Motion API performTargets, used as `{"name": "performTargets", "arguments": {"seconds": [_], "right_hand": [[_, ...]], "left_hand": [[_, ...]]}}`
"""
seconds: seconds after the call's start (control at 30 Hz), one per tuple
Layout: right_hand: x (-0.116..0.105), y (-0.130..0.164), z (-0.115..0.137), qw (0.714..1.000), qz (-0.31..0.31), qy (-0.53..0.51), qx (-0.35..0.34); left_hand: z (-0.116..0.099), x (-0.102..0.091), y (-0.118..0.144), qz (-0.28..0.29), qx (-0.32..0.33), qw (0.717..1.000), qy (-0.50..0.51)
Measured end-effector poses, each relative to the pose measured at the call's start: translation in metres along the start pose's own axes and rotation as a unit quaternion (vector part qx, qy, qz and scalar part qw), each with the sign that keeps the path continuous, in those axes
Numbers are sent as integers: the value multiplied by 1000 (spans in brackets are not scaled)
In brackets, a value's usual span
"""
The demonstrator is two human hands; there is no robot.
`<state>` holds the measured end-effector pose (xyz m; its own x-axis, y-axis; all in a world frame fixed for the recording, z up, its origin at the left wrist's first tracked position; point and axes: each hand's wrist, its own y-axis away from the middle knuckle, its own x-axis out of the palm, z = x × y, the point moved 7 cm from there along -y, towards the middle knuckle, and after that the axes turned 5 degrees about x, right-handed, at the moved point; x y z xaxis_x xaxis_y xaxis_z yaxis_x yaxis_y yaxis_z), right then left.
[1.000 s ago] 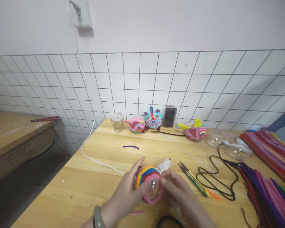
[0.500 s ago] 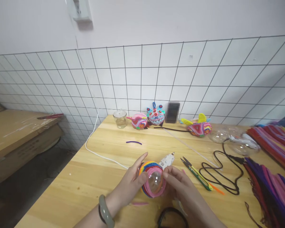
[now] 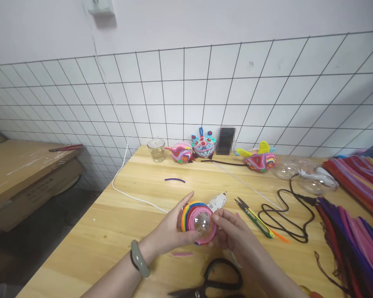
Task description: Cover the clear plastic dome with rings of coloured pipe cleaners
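A clear plastic ball [image 3: 202, 222] is wrapped in rings of rainbow pipe cleaner, with pink innermost and a bare dome at the centre. My left hand [image 3: 174, 231] cups it from the left, thumb across its lower front. At the right edge my right hand [image 3: 231, 229] pinches the pink pipe cleaner [image 3: 211, 238] against the ball; its fingertips are partly hidden. Just behind the ball lies a white glue gun [image 3: 217, 201], partly covered. Black-handled scissors [image 3: 223, 285] lie close in front, and a short pink pipe cleaner piece [image 3: 182, 253] rests below my left hand.
Green and yellow thread snips [image 3: 256, 220] and a looped black cord [image 3: 279, 223] lie to the right. Bundles of pipe cleaners [image 3: 354, 244] fill the right side. Along the wall stand a glass cup [image 3: 156, 151], decorated balls [image 3: 204, 145] and clear plastic balls [image 3: 313, 184].
My left thumb has slid down across the ball's front, and the ball is turned slightly. The view has tipped downward, bringing more of the scissors into sight.
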<state>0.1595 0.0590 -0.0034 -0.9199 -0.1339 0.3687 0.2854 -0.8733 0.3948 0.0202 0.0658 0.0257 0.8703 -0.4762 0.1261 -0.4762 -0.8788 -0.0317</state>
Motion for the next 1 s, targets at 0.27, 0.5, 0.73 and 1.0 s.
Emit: {"name": "performTargets", "arguments": {"seconds": [0.27,0.5,0.73,1.0], "right_hand": [[1,2,0,1000,6,16,-12],[-2,7,11,995,-29,67,-65],[12,19,23,984,-19,109,-139],[11,22,22,974,4,158,-160]], "left_hand": [[5,-3,0,10,13,1000,-1],[-3,-3,1,18,46,999,1],[-7,-4,1,-9,50,999,-2],[-10,-4,3,-5,71,997,-16]]}}
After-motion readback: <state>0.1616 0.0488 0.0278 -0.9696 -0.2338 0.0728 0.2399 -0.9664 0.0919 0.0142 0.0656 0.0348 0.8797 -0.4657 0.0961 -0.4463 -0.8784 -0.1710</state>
